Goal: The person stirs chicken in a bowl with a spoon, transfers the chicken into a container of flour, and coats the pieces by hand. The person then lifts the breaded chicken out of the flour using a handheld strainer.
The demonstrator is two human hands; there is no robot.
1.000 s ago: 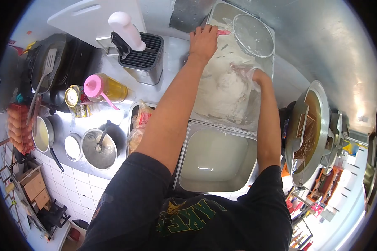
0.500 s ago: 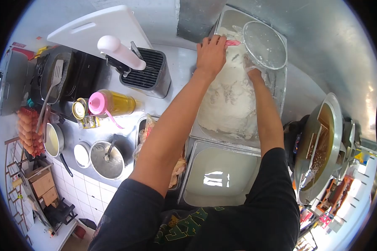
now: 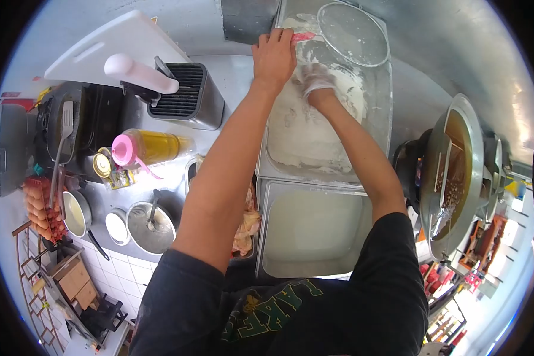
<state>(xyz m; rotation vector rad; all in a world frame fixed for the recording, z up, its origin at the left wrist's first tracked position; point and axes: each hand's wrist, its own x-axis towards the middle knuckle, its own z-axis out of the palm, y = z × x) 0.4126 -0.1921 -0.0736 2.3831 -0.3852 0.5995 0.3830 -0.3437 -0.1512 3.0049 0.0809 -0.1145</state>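
My left hand (image 3: 274,58) is closed around the red handle (image 3: 303,37) of a round mesh sieve (image 3: 353,34), at the left rim of a metal tray (image 3: 381,127). The sieve lies over the far end of the tray. White flour (image 3: 305,145) covers much of the tray bottom. In the flour, just below the sieve, is my right hand (image 3: 318,79), wearing a thin clear glove. Its fingers are smeared by motion and partly hidden by flour.
Nearer me stands a metal pan of cloudy liquid (image 3: 311,237). Raw meat (image 3: 246,231) sits in a tray to its left. Further left are an oil bottle (image 3: 154,146), a knife block (image 3: 204,98) and a metal pot (image 3: 151,228). A large wok (image 3: 466,178) stands at right.
My right hand has swept left through the flour, away from the tray's right side. Bare metal shows more at the far end. The view has shifted slightly; my left hand keeps the sieve handle.
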